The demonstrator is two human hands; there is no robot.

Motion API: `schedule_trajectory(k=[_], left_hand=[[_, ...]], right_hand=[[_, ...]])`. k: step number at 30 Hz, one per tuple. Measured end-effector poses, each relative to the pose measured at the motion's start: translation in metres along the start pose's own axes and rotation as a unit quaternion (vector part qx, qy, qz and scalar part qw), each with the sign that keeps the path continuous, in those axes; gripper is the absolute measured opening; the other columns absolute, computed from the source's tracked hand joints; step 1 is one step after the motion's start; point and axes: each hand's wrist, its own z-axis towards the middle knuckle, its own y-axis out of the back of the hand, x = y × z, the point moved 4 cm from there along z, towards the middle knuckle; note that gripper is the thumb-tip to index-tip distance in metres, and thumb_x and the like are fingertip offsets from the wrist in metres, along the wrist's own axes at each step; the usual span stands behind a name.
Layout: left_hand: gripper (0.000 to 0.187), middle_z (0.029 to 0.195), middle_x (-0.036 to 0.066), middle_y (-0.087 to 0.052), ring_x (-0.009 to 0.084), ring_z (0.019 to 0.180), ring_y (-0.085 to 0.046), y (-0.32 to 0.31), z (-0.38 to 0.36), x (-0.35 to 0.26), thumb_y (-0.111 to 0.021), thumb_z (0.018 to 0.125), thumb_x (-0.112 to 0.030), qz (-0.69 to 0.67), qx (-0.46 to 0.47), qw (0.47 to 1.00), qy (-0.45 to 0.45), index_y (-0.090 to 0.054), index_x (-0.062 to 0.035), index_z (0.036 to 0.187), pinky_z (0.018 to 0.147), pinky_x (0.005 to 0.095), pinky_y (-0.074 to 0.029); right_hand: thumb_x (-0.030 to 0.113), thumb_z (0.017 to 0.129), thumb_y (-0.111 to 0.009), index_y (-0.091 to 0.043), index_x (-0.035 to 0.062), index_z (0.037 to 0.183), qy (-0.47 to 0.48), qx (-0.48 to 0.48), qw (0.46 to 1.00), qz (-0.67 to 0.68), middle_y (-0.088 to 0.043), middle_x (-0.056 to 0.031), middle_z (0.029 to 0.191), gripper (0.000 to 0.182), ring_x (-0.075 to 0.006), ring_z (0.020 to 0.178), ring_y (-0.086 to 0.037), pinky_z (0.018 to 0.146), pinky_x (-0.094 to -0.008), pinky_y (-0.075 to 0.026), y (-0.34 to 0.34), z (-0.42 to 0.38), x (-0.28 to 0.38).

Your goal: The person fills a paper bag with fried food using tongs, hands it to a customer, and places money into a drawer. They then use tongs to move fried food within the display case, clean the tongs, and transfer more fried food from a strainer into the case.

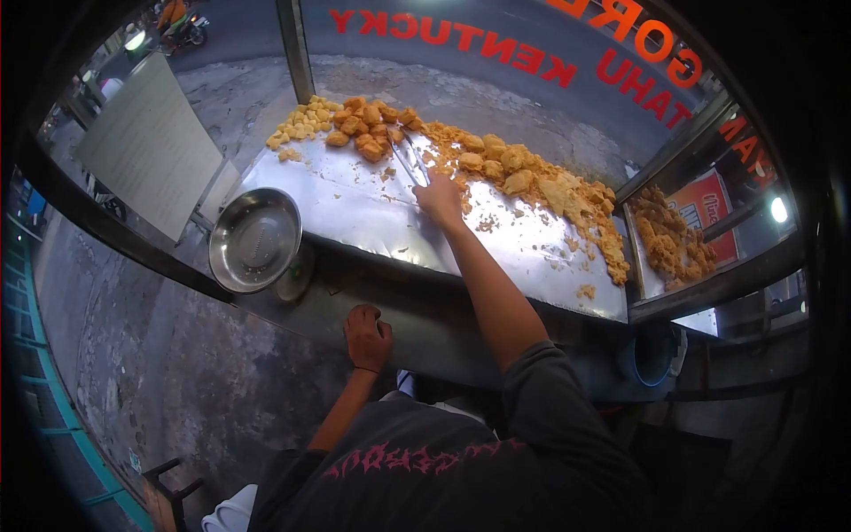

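Observation:
My right hand (439, 202) is closed round a pair of metal tongs (410, 161) and reaches over the silver metal counter (355, 202). The tips of the tongs are right at a pile of brown fried pieces (368, 124) along the counter's far edge. Below the counter's near edge, my left hand (368, 339) is curled into a loose fist, its back towards me, and nothing sticks out of it. A heap of larger golden fried pieces (496, 161) lies to the right of the tongs, among loose crumbs.
Small pale-yellow fried cubes (306, 122) sit at the counter's left corner. A steel bowl (255, 239) stands at its left end. More fried pieces (669, 244) are behind glass on the right. A lettered glass pane (496, 53) fronts the cart. A blue-rimmed bucket (651, 359) is lower right.

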Motion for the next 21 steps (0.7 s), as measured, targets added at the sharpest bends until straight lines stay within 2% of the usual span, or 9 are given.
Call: schedule_trajectory(k=[3,5,7,11,13,15,16,19,21], left_hand=[[0.019,0.103,0.015,-0.060,0.0361,0.102,-0.059,0.001,0.001,-0.003,-0.062,0.079,-0.007,0.011,0.002,1.000,0.001,-0.060,-0.0029,0.098,0.092,0.0474,-0.044],[0.019,0.103,0.015,-0.060,0.0364,0.102,-0.058,0.000,0.003,-0.005,-0.062,0.080,-0.007,0.016,0.007,1.000,-0.001,-0.060,-0.0028,0.098,0.092,0.0479,-0.044],[0.019,0.104,0.015,-0.059,0.0356,0.105,-0.058,-0.001,0.001,-0.006,-0.061,0.080,-0.008,0.028,0.014,1.000,0.003,-0.060,-0.0030,0.098,0.094,0.0478,-0.043],[0.019,0.105,0.016,-0.058,0.0358,0.106,-0.057,-0.001,0.003,-0.009,-0.060,0.080,-0.008,0.041,0.022,0.999,0.000,-0.060,-0.0030,0.099,0.095,0.0489,-0.042],[0.019,0.105,0.017,-0.057,0.0370,0.105,-0.056,-0.002,0.003,-0.009,-0.060,0.081,-0.008,0.044,0.023,0.999,-0.005,-0.059,-0.0027,0.099,0.094,0.0498,-0.041],[0.019,0.104,0.017,-0.057,0.0373,0.104,-0.056,-0.004,0.003,-0.010,-0.059,0.081,-0.008,0.056,0.023,0.998,-0.010,-0.058,-0.0024,0.099,0.093,0.0500,-0.041],[0.019,0.105,0.017,-0.057,0.0369,0.106,-0.056,-0.005,0.003,-0.010,-0.059,0.081,-0.008,0.061,0.031,0.998,-0.006,-0.059,-0.0024,0.099,0.094,0.0498,-0.041],[0.020,0.107,0.016,-0.057,0.0362,0.111,-0.055,-0.005,0.003,-0.012,-0.058,0.081,-0.007,0.071,0.052,0.996,0.001,-0.059,-0.0023,0.100,0.096,0.0495,-0.041],[0.020,0.107,0.016,-0.057,0.0364,0.111,-0.055,-0.004,0.003,-0.014,-0.058,0.081,-0.007,0.069,0.058,0.996,0.006,-0.059,-0.0024,0.100,0.095,0.0494,-0.041]], right_hand=[[0.022,0.082,-0.069,-0.064,-0.0002,0.135,0.020,-0.052,0.998,-0.013,-0.071,-0.0289,0.111,0.057,-0.0442,0.106,-0.068,0.096,-0.0478,-0.054,0.039,-0.016,0.003],[0.027,0.084,-0.073,-0.057,-0.0002,0.144,0.049,-0.092,0.994,-0.021,-0.070,-0.0274,0.104,0.068,-0.0419,0.098,-0.069,0.090,-0.0479,-0.055,0.074,-0.033,-0.013],[0.027,0.083,-0.076,-0.055,0.0005,0.147,0.034,-0.136,0.990,-0.017,-0.069,-0.0258,0.101,0.071,-0.0404,0.093,-0.069,0.085,-0.0475,-0.055,0.121,-0.056,-0.031],[0.024,0.082,-0.078,-0.058,0.0000,0.144,-0.032,-0.237,0.970,-0.030,-0.071,-0.0258,0.097,0.070,-0.0393,0.089,-0.070,0.081,-0.0457,-0.055,0.201,-0.091,-0.115],[0.026,0.081,-0.079,-0.061,0.0011,0.141,-0.116,-0.252,0.957,-0.082,-0.072,-0.0271,0.100,0.068,-0.0392,0.091,-0.072,0.082,-0.0449,-0.056,0.240,-0.105,-0.158],[0.029,0.080,-0.079,-0.062,0.0031,0.140,-0.161,-0.194,0.960,-0.119,-0.073,-0.0275,0.105,0.068,-0.0394,0.095,-0.073,0.084,-0.0447,-0.056,0.267,-0.112,-0.190],[0.032,0.079,-0.078,-0.063,0.0041,0.139,-0.143,-0.181,0.968,-0.095,-0.073,-0.0267,0.111,0.068,-0.0399,0.101,-0.072,0.088,-0.0453,-0.056,0.273,-0.116,-0.199],[0.033,0.079,-0.077,-0.063,0.0045,0.139,-0.173,-0.108,0.963,-0.176,-0.072,-0.0256,0.117,0.068,-0.0397,0.107,-0.071,0.092,-0.0445,-0.055,0.271,-0.120,-0.221],[0.034,0.081,-0.077,-0.064,0.0061,0.139,-0.165,-0.108,0.962,-0.189,-0.071,-0.0246,0.121,0.067,-0.0395,0.111,-0.070,0.096,-0.0435,-0.054,0.271,-0.137,-0.227]])
